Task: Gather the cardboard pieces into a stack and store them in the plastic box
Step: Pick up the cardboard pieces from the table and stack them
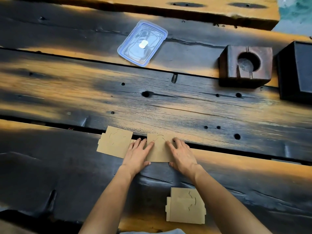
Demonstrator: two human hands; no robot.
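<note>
Left hand (137,154) and right hand (182,156) lie flat, fingers straight, on middle cardboard (158,150); best slid squarely over left cardboard (114,142)

**Dim, patchy light where I work**

Warm orange patches cross the dark planks (67,92); the lower left of the frame sinks into shadow. The plastic box (142,43) catches pale light. Plank lines bow toward the edges, and the upper right corner blurs.
</note>
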